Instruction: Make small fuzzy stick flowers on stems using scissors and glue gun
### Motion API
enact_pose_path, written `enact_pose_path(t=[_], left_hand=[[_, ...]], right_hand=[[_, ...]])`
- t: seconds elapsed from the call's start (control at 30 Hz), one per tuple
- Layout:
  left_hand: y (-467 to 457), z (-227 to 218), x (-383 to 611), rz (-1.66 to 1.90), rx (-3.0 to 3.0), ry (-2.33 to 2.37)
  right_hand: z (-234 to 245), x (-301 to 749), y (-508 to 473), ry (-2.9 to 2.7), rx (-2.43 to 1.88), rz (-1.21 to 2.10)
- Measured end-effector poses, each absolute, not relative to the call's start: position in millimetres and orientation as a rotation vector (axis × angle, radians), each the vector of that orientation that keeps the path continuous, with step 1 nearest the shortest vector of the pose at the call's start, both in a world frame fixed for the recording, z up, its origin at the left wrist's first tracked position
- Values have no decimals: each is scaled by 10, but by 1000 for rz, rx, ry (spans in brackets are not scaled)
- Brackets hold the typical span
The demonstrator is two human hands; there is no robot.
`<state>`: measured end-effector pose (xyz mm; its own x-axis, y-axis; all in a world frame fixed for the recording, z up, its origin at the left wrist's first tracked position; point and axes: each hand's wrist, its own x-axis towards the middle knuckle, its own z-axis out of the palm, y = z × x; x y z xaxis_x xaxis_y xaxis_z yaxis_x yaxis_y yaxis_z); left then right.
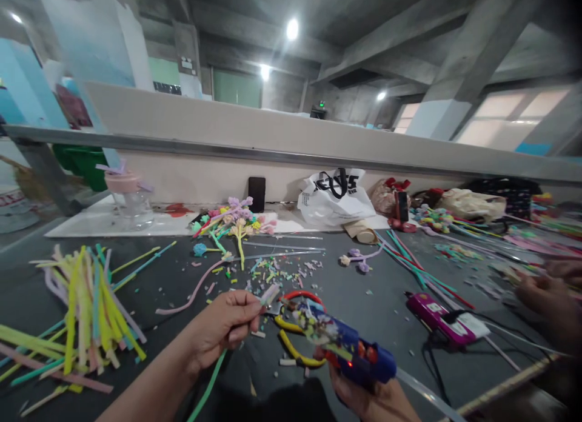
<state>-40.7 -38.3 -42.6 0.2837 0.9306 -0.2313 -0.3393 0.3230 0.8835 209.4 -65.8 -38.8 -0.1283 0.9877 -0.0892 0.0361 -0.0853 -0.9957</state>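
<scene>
My left hand [222, 325] is closed in a pinch, holding a green pipe cleaner [210, 388] that trails down toward me. A short pale lilac piece [271, 293] sticks out beyond its fingertips; whether it joins the green stem is hidden. In my right hand [359, 393] is a blue hot glue gun [364, 351], its nozzle end smeared with glue and fluff and pointing at the pale piece. A clear glue stick [425, 390] extends from its back. Behind the nozzle lie pliers with yellow and red handles [295, 353], partly covered.
Loose pipe cleaners [86, 313] pile up at left. Finished fluffy flowers [236, 219] lie at the back, near a phone [257, 194] and white bag [334, 200]. A purple power strip [436, 319] with cables sits right. Another person's hand [541, 298] works at far right.
</scene>
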Motion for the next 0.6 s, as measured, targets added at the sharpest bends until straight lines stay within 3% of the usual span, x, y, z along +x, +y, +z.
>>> enact_pose_path(t=[0.3, 0.6], left_hand=[[-376, -405, -398, 1013, 856, 881], [-385, -390, -388, 1011, 871, 891]], right_hand=[[-294, 1880, -593, -1773, -1153, 924], [-563, 2022, -569, -1953, -1267, 601]])
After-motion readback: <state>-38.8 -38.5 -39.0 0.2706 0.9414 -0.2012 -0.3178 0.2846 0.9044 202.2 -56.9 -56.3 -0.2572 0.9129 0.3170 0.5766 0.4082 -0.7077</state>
